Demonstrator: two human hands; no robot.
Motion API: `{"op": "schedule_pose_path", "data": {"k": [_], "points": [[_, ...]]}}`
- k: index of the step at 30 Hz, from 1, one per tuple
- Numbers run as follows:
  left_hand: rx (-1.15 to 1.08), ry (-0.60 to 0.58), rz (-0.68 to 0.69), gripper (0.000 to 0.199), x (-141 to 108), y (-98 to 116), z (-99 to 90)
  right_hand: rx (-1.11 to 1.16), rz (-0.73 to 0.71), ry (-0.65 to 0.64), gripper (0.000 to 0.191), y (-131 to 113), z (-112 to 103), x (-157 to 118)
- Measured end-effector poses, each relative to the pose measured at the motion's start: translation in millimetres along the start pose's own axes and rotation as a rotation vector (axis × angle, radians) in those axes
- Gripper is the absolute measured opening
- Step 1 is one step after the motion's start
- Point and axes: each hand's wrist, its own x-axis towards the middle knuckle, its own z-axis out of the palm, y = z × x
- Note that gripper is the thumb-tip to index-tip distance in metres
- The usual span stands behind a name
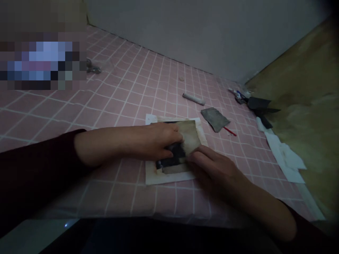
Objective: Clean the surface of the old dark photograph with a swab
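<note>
A white-bordered sheet lies on the pink checked tablecloth, with a dark and pale picture or panel on its middle. My left hand rests over the left part of the panel, thumb and fingers apart, nothing visible in it. At the panel's right edge is my right hand, its fingers drawn together against the surface. What those fingers hold, if anything, is hidden and blurred.
Beyond the sheet lie a grey tube and a grey cloth with a red stick. Dark-bladed tools and white paper are at the right edge, beside the wall. A pixelated area covers the upper left.
</note>
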Motion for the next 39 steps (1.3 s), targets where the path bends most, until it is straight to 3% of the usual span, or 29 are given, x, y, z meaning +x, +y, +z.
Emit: {"op": "schedule_pose_path", "data": {"k": [3, 8, 14, 19, 25, 30, 36, 39], "points": [[0.014, -0.004, -0.017, 0.009, -1, 0, -0.2, -0.032, 0.040, -0.010, 0.014, 1, 0, -2], [-0.004, 0.011, -0.001, 0.007, 0, -1, 0.7, 0.019, -0.048, 0.016, 0.014, -5, 2, 5], [0.014, -0.010, -0.028, 0.009, 1, 1, -1.0, -0.010, 0.090, -0.031, 0.012, 3, -2, -5], [-0.009, 0.025, -0.003, 0.006, 0, 0, 0.8, 0.048, -0.083, 0.018, 0.017, -6, 2, 9], [0.003, -0.007, -0.020, 0.009, 0, -1, 0.3, 0.013, 0.090, -0.012, 0.018, 1, -3, 2], [-0.011, 0.023, 0.005, 0.007, 0, -2, 1.8, 0.018, -0.040, 0.033, 0.012, -7, 2, 10], [0.004, -0.002, -0.003, 0.009, 0, -2, 1.9, -0.075, 0.080, 0.011, 0.011, -4, -4, 2], [0.000, 0.015, -0.007, 0.005, 0, -2, 2.0, -0.059, -0.012, 0.013, 0.016, -8, -3, 5]]}}
